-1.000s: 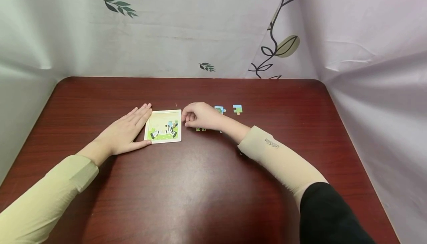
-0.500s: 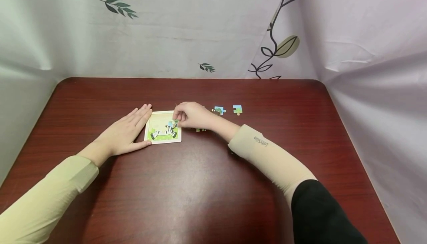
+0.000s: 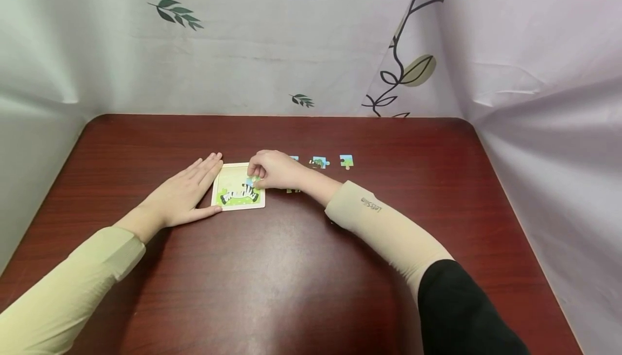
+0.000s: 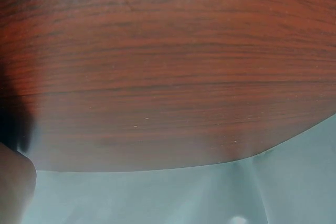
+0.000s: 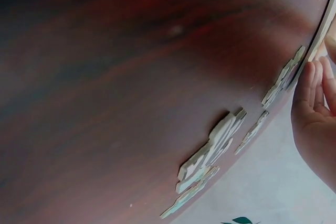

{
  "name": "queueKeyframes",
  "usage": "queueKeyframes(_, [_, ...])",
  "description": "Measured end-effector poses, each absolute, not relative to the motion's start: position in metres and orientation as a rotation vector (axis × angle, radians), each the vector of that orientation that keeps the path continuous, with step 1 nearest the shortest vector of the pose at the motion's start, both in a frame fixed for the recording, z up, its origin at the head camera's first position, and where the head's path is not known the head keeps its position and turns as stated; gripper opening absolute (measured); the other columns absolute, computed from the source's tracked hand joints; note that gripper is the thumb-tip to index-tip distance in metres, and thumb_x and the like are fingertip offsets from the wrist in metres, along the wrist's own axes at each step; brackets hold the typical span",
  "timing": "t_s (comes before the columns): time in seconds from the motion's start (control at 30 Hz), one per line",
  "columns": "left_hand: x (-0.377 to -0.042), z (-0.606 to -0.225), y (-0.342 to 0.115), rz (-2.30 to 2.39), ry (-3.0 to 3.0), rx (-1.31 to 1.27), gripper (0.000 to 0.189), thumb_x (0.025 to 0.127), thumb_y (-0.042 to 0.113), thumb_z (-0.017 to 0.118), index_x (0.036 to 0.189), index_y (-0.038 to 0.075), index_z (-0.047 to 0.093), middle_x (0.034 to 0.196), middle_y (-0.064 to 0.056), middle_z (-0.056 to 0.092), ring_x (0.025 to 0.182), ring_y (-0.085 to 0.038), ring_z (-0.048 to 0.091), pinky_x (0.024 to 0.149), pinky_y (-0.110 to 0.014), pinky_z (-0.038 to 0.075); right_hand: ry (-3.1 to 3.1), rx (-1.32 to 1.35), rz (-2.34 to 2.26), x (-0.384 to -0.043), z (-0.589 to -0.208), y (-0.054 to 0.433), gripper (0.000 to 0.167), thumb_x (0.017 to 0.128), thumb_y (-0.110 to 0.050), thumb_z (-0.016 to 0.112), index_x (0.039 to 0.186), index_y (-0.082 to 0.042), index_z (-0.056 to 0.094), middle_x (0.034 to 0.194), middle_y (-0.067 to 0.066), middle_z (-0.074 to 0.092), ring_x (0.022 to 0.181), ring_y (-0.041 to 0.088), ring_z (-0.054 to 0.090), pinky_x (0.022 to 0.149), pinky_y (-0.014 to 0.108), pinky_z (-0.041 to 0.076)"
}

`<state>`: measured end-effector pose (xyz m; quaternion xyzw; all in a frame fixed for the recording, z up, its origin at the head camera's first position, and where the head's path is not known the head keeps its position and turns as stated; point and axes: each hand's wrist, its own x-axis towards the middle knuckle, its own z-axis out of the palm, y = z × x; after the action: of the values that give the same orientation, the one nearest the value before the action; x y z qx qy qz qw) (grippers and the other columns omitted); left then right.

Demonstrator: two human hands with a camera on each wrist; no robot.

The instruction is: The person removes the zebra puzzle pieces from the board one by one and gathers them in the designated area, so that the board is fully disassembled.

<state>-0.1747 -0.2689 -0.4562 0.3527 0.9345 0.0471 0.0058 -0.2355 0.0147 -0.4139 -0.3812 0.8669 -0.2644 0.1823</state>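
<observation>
A square jigsaw tray with a pale wooden rim lies on the table, partly filled with zebra picture pieces. My left hand lies flat at its left side, fingers straight, thumb by the lower left corner and fingertips by the upper left. Over the tray's right side, my right hand has its fingers curled and pinches a small jigsaw piece with blue and green print, mostly hidden by the fingertips. In the right wrist view, the right hand is at the tray's edge.
Loose jigsaw pieces lie right of the tray, among them a blue and green one and another; some are partly behind the right hand. A pale curtain hangs behind the dark red table.
My right hand has moved left from beside the tray to over its right part, uncovering more of the loose pieces. The left hand keeps its place.
</observation>
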Motion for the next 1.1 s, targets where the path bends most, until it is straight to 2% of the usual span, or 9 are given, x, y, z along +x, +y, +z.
queueKeyframes(0.33, [-0.1744,-0.4571,-0.2695,0.147,2.931,1.11,0.102,0.096,0.053,0.069,0.166,-0.006,0.024,0.176,-0.023,0.019,0.164,-0.04,0.022,0.133,-0.019,-0.01,2.472,-1.118,-0.626,-0.2339,-0.4131,0.0111,0.023,0.094,-0.016,0.08,0.115,-0.008,0.074,0.11,0.005,0.068,0.099,0.014,0.065,0.088,0.02,0.052])
queueKeyframes(0.63, [-0.1737,-0.4543,-0.2688,0.144,2.923,1.103,0.101,0.097,0.054,0.068,0.166,-0.005,0.023,0.177,-0.023,0.019,0.164,-0.039,0.022,0.133,-0.019,-0.008,2.458,-1.138,-0.57,-0.2339,-0.4143,0.0107,0.032,0.093,-0.023,0.085,0.12,-0.008,0.075,0.116,0.006,0.069,0.105,0.015,0.066,0.093,0.022,0.054])
queueKeyframes(1.1, [-0.1737,-0.4554,-0.2676,0.141,2.931,1.104,0.102,0.096,0.053,0.069,0.166,-0.006,0.023,0.176,-0.024,0.019,0.164,-0.04,0.023,0.134,-0.02,-0.008,2.441,-1.103,-0.618,-0.2316,-0.4133,0.0105,0.033,0.093,-0.019,0.084,0.121,-0.007,0.073,0.114,0.006,0.066,0.102,0.014,0.062,0.09,0.021,0.051])
